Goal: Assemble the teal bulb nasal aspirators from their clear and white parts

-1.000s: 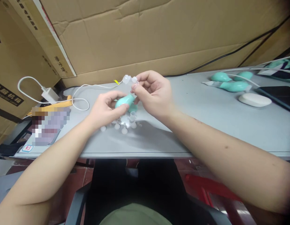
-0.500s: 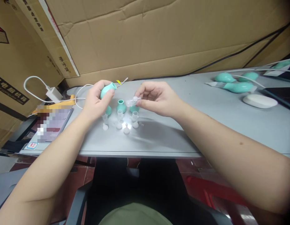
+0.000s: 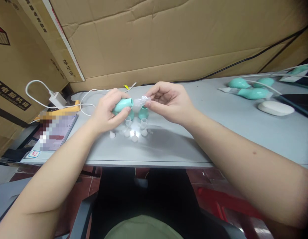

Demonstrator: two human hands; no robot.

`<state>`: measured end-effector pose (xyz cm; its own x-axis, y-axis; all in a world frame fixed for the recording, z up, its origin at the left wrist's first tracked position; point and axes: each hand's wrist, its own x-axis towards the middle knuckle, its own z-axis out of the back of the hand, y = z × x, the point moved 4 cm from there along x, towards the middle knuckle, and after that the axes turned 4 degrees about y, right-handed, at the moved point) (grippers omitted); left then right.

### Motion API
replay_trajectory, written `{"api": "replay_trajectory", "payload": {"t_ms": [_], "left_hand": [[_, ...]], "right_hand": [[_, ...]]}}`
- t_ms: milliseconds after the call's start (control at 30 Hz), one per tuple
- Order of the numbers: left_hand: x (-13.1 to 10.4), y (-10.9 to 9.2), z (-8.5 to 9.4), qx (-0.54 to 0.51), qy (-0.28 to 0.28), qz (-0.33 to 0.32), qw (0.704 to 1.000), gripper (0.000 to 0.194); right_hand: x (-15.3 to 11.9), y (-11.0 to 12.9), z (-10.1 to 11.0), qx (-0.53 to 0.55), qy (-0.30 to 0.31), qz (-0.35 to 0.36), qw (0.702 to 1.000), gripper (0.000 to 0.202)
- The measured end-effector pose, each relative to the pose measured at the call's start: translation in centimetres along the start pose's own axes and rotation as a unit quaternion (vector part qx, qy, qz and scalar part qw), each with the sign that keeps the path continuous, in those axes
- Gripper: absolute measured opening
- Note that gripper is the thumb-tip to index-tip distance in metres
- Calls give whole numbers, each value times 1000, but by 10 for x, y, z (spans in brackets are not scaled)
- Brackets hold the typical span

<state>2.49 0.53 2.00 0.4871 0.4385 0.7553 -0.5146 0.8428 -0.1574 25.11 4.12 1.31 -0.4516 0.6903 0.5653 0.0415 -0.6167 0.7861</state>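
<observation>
My left hand (image 3: 107, 111) is wrapped round a teal squeeze bulb (image 3: 122, 105), its open mouth facing right. Between the fingertips of my right hand (image 3: 168, 99) is a clear plastic connector (image 3: 141, 101) with a small round cap on top. The connector's left end is at the bulb's mouth; whether it has entered cannot be made out. Below stands another teal bulb (image 3: 143, 113), upright, and one more is partly hidden behind my left fingers. Small clear cups (image 3: 144, 123) and several translucent stopper-like pieces (image 3: 135, 136) lie on the grey table (image 3: 168, 146).
At the right are several more teal bulbs (image 3: 254, 93), one in clear wrapping, a white oval case (image 3: 276, 108) and a dark device (image 3: 298, 103). A white charger (image 3: 58, 100) with its cable and a booklet (image 3: 61, 132) lie left. Cardboard (image 3: 154, 43) walls the back.
My left hand has moved right and slightly down, turning the bulb's mouth toward the connector. The connector, nearly level in my right fingers, now meets the bulb's mouth.
</observation>
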Motion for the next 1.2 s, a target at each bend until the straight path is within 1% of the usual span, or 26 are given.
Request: {"api": "replay_trajectory", "payload": {"t_ms": [200, 267, 433, 533, 733, 833, 1033, 1200], "left_hand": [[-2, 3, -3, 28, 13, 7, 1000, 29], [-3, 4, -4, 24, 9, 0, 1000, 28], [-2, 2, -4, -8, -5, -28, 1000, 15], [-2, 0, -5, -5, -2, -34, 999, 14], [-3, -1, -4, 18, 4, -55, 998, 13], [-4, 0, -3, 31, 17, -71, 997, 14], [-5, 2, 0, 62, 58, -77, 993, 13], [-6, 1, 1, 51, 65, -88, 993, 13]], "right_hand": [[-1, 1, -1, 4, 8, 10, 1000, 32], [-1, 3, -1, 3, 15, 11, 1000, 33], [0, 5, -3, 3, 26, 21, 999, 29], [1, 4, -3, 0, 25, 11, 1000, 28], [0, 4, -3, -8, 34, 26, 999, 23], [0, 2, -4, -7, 52, 13, 999, 26], [-1, -5, -4, 51, 98, 9, 994, 39], [-2, -7, -3, 34, 115, 20, 993, 37]]}}
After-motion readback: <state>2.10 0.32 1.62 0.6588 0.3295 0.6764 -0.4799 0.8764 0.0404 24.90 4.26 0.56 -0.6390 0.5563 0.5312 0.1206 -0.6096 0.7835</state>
